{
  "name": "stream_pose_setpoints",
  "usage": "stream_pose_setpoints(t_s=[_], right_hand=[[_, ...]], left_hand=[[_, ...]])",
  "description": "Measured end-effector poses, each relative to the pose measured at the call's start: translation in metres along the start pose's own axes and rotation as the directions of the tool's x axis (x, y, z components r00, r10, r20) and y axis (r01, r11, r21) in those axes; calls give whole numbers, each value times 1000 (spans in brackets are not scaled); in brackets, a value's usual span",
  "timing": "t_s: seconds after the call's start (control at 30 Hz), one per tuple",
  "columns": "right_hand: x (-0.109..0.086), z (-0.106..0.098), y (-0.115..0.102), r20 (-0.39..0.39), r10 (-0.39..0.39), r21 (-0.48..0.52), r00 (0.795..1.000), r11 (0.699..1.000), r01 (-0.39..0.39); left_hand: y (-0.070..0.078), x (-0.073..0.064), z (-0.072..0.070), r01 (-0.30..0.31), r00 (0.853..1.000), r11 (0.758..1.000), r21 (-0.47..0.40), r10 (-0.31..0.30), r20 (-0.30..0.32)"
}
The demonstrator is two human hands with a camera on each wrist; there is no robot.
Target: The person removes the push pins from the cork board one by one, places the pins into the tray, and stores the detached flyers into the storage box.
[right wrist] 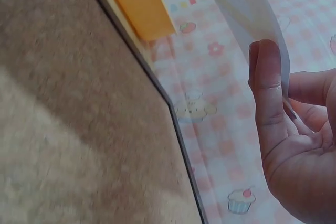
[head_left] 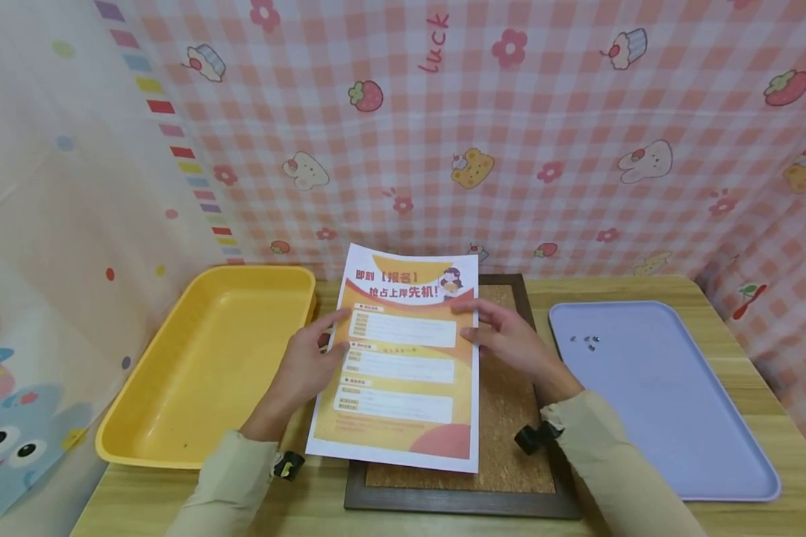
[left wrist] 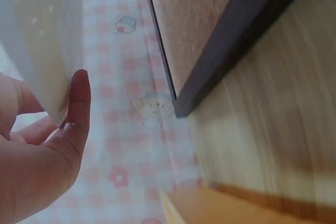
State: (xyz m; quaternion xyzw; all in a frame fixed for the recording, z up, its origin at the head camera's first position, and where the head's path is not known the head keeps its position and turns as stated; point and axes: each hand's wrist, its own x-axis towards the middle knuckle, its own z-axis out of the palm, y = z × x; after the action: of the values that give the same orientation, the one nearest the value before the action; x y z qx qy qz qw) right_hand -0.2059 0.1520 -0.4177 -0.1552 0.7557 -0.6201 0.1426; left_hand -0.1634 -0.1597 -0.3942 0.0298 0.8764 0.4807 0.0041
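Observation:
A printed orange-and-white flyer (head_left: 396, 365) is held up over a dark-framed cork board (head_left: 513, 432), covering much of it in the head view. My left hand (head_left: 307, 359) pinches the sheet's left edge between thumb and fingers. On the opposite edge, my right hand (head_left: 510, 343) grips it the same way. From the left wrist, the paper (left wrist: 50, 40) hangs edge-on between the fingers, apart from the board. The right wrist view has the sheet (right wrist: 249, 11) slightly bowed, with the cork surface (right wrist: 68, 108) off to its left.
To the left stands a deep yellow tray (head_left: 228, 358). A shallow lavender tray (head_left: 651, 418) lies on the right, bearing several small shiny pieces (head_left: 590, 341) near its far left corner. Behind the wooden table (head_left: 739, 339) hangs a pink checked curtain (head_left: 403, 149).

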Motion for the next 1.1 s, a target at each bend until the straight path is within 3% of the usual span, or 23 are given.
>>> stream_pose_setpoints(t_s=[0.2, 0.47, 0.6, 0.83, 1.1], right_hand=[[9, 12, -7, 13, -39, 44, 999, 998, 38], [17, 24, -19, -38, -23, -9, 999, 1000, 22], [23, 33, -24, -12, -37, 39, 999, 999, 38], [35, 52, -36, 21, -46, 102, 999, 994, 43], [46, 71, -43, 56, -66, 147, 996, 987, 58]], left_hand=[[-5, 1, -14, 20, 1000, 999, 32, -20, -10], [-15, 2, -35, 15, 1000, 1000, -13, -15, 14], [-19, 1, -51, 17, 1000, 1000, -12, -17, 20], [-22, -1, -76, 72, 997, 996, 53, -73, 14], [-28, -3, -96, 93, 996, 993, 68, -93, -3]])
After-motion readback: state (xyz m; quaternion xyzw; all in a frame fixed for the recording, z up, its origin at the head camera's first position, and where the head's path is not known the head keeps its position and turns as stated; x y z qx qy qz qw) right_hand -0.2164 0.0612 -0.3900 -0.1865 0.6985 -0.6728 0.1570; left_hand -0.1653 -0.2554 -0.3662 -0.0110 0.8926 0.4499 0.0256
